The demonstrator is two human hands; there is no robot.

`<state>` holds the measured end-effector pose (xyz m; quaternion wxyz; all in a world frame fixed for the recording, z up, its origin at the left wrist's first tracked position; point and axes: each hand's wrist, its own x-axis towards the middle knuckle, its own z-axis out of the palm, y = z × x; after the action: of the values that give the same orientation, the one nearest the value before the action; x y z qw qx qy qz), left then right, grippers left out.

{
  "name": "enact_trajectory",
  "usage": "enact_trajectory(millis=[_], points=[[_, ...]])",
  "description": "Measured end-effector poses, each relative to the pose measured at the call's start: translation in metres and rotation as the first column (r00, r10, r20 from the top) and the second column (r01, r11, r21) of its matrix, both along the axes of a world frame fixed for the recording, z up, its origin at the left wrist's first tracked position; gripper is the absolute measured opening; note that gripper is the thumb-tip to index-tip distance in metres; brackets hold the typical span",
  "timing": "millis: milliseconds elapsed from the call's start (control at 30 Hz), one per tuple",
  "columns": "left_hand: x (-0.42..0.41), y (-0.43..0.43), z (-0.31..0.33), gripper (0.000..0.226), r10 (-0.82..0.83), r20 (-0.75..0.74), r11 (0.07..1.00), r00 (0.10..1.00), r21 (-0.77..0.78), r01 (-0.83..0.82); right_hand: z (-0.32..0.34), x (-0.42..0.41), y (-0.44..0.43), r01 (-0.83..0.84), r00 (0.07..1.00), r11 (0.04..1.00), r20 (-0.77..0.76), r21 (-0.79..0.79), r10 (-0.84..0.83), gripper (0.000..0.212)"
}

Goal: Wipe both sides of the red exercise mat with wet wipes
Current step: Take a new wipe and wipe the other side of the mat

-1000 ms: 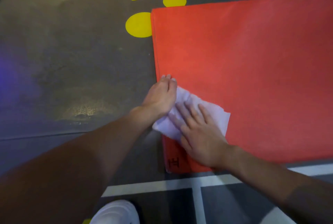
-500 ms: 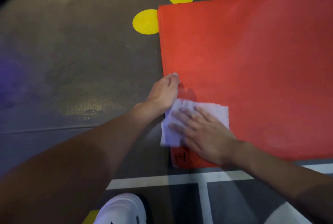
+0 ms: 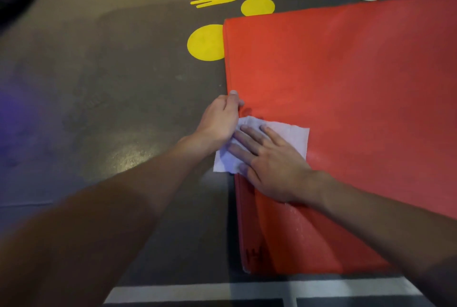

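Our flat red exercise mat (image 3: 346,89) lies on the dark grey floor (image 3: 99,79). Left hand (image 3: 218,120), grip curled tight round the mat's left edge. Right hand (image 3: 274,168), grip apart and fingers straight, presses the white square wet wipe (image 3: 294,137) onto the mat beside that edge, one corner overhanging.

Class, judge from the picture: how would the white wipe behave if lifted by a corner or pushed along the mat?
The wipe probably droops limp if lifted: it lies thin and creased, one corner overhanging the red mat. Likely very light. Pushed, it should slide under the flat right hand, yet may bunch, as near the left hand.
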<state>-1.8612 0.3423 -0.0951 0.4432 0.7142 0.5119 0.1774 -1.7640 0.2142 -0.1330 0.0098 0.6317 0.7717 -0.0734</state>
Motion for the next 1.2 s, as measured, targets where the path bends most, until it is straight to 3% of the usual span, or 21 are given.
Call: enact_trajectory(millis=[300,467,567,633,733,867,1033,1200], points=[[0.049,0.084,-0.003,0.039,-0.024,-0.04,0.999,0.999,0.048,0.026,-0.004,0.037,0.129,0.162,0.985,0.984,-0.078,0.071,-0.157,0.075],[0.067,0.123,-0.011,0.032,0.022,0.003,0.991,1.0,0.129,-0.022,0.001,0.065,0.198,0.221,0.975,0.975,0.037,-0.02,-0.22,0.066],[0.066,0.135,-0.019,0.038,-0.08,0.016,0.971,0.997,0.226,0.074,-0.001,0.083,0.238,0.253,0.967,0.967,0.029,0.018,-0.253,0.065],[0.061,0.143,-0.028,0.054,-0.206,-0.071,0.924,0.976,0.313,0.218,-0.006,0.093,0.268,0.293,0.956,0.956,-0.002,0.03,-0.293,0.06],[0.059,0.147,-0.037,0.077,-0.304,-0.195,0.896,0.932,0.274,0.349,-0.013,0.109,0.308,0.356,0.935,0.932,-0.025,0.067,-0.355,0.055],[0.068,0.129,-0.045,0.076,-0.165,-0.595,0.876,0.787,0.278,0.393,-0.015,0.13,0.34,0.423,0.906,0.898,-0.03,0.117,-0.423,0.052],[0.083,0.124,-0.039,0.065,-0.057,-0.723,0.862,0.688,0.313,0.4,-0.012,0.146,0.328,0.351,0.936,0.928,-0.019,0.122,-0.352,0.053],[0.086,0.124,-0.035,0.061,-0.051,-0.753,0.866,0.656,0.294,0.405,-0.014,0.199,0.285,0.46,0.885,0.873,-0.011,0.165,-0.465,0.059]])
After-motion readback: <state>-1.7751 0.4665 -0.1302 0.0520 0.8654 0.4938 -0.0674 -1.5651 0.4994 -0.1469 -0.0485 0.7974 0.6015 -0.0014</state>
